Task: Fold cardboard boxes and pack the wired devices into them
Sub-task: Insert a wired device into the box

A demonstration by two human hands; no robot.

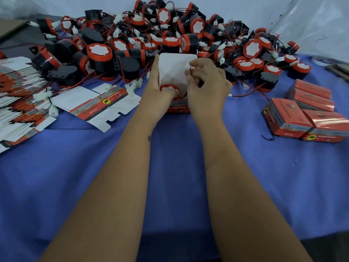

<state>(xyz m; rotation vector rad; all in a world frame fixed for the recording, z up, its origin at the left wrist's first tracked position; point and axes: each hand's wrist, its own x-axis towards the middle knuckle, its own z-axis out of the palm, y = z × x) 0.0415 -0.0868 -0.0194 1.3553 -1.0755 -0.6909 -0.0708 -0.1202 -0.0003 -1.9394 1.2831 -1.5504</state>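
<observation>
Hands are meeting over an open box (178,106) at the table's (170,167) middle: the left hand (156,86) is gripping its side beside the seated device (168,89), while the right hand (205,86) is pinching the thin wire (190,72), tucking it under the raised flap (175,70). Thin cardboard is likely crushing easily, so holding the walls looks safest; the wire seems springy.
</observation>
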